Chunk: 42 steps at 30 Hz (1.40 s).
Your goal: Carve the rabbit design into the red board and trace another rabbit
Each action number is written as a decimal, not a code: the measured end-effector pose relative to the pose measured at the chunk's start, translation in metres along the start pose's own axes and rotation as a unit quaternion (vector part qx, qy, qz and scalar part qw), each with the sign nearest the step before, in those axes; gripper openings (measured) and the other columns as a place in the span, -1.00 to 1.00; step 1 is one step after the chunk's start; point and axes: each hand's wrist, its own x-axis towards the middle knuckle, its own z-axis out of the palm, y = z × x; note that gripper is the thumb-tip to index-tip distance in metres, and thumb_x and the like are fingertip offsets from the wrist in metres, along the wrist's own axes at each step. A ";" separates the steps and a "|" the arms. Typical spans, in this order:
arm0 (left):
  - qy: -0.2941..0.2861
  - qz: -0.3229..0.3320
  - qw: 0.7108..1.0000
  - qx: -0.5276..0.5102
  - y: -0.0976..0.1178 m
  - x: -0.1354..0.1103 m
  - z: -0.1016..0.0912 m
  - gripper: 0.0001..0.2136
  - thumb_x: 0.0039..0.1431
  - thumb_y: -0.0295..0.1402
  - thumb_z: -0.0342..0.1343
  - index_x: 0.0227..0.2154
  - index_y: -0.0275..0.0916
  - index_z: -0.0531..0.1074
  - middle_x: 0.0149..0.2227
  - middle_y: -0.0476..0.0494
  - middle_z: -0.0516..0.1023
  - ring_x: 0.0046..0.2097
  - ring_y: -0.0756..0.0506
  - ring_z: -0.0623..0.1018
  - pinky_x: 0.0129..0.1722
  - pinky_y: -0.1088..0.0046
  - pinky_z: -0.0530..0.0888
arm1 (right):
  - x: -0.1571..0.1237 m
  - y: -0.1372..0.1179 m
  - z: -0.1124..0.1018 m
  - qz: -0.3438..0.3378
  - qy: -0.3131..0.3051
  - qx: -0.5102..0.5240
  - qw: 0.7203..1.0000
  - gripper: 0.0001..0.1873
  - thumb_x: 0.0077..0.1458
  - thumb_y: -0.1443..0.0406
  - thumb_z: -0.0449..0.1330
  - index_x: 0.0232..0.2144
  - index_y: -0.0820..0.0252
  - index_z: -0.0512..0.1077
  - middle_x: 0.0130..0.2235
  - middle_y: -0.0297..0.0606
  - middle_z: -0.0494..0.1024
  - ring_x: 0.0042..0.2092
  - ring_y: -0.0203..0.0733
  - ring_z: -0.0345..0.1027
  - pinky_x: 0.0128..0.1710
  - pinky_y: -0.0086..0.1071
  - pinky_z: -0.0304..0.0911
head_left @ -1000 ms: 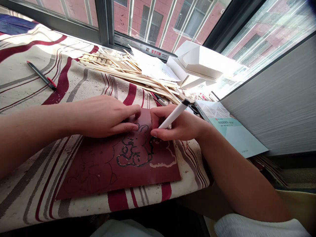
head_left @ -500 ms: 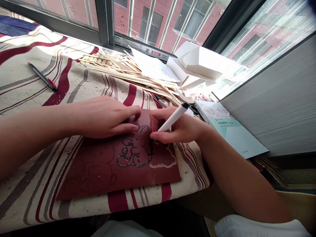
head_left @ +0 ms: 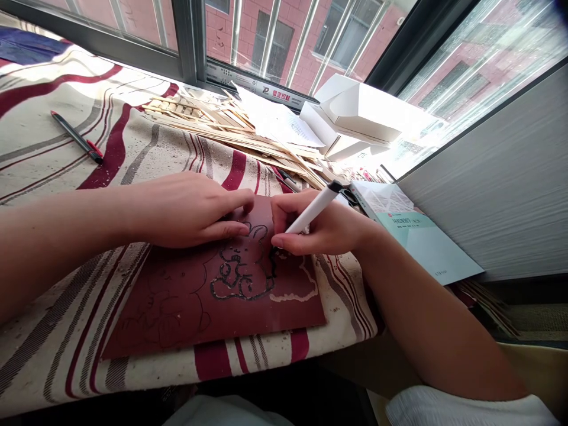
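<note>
Centrally, a dark maroon rectangular sheet (head_left: 270, 313) lies on a cream cloth with maroon stripes (head_left: 53, 361), its long axis running left to right and rising slightly toward the right. The person's left hand (head_left: 189, 210) lies open and flat, its fingertips (head_left: 244, 201) on the sheet's upper part. The right hand (head_left: 317, 228) is closed narrowly around a white marker with a black end (head_left: 313, 207), which tilts up and away to the right. Its tip is hidden behind the fingers, beside a thick black outline (head_left: 235, 284) of a cartoon figure. The right hand is the nearer to this outline's right end, where a pale outline (head_left: 295, 294) begins. Thin, dark-lined shapes (head_left: 164, 313) fill the sheet's left part, below the left forearm. Open cloth borders the sheet's lower edge. Beyond it lie pale wooden strips (head_left: 231, 130), a black pen with red parts (head_left: 76, 137), a white cardboard box (head_left: 359, 109), and a pale teal book (head_left: 421, 242) to the right.
</note>
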 end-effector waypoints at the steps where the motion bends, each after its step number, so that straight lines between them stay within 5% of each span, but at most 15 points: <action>1: -0.007 -0.006 1.000 0.001 0.002 0.000 -0.002 -0.63 0.48 0.07 -0.08 -0.08 -0.07 0.45 -0.44 -0.14 0.66 -0.48 -0.22 0.55 -0.43 0.27 0.16 | 0.000 0.000 0.000 0.000 -0.003 0.005 1.000 -0.69 0.28 0.31 0.35 -0.43 0.15 0.30 -0.50 -0.48 0.40 -0.44 -0.41 0.18 -0.48 -0.50 0.09; 42: 0.010 0.007 1.000 -0.012 -0.006 0.000 0.005 -0.57 0.44 0.15 -0.16 -0.10 -0.04 0.44 -0.45 -0.12 0.63 -0.50 -0.23 0.52 -0.42 0.25 0.11 | -0.002 -0.004 -0.005 0.003 0.009 -0.085 0.996 -0.68 0.30 0.30 0.30 -0.44 0.12 0.26 -0.51 -0.49 0.36 -0.45 -0.40 0.14 -0.48 -0.46 0.05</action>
